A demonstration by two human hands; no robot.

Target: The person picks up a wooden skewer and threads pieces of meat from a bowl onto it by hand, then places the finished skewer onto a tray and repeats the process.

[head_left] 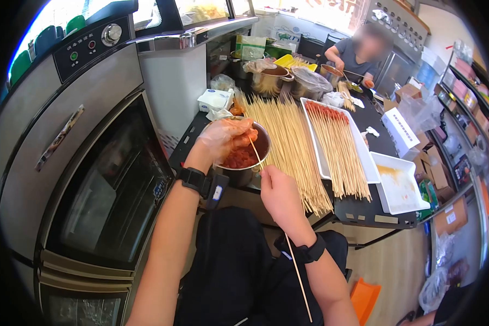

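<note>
My left hand (pixel 227 137), in a clear plastic glove smeared red, is closed over a metal pot (pixel 268 142) of red marinated meat (pixel 240 158). Its fingers press a piece of meat at the tip of a bamboo skewer (pixel 297 274); the piece is mostly hidden by them. Bare and closed, my right hand (pixel 281 194) pinches that skewer lower down, and its long end slants down past my right wrist. To the pot's right lies a large pile of bare skewers (pixel 280 138). Beyond it, a white tray (pixel 372 169) holds rows of skewers with red meat (pixel 327 113) at their far ends.
A second white tray (pixel 402 198) with orange liquid sits at the table's right edge. Lidded pots (pixel 269 81) and a yellow tray (pixel 294 62) stand farther back. Across the table, another person (pixel 353 57) works. A steel oven cabinet (pixel 92 179) flanks my left side.
</note>
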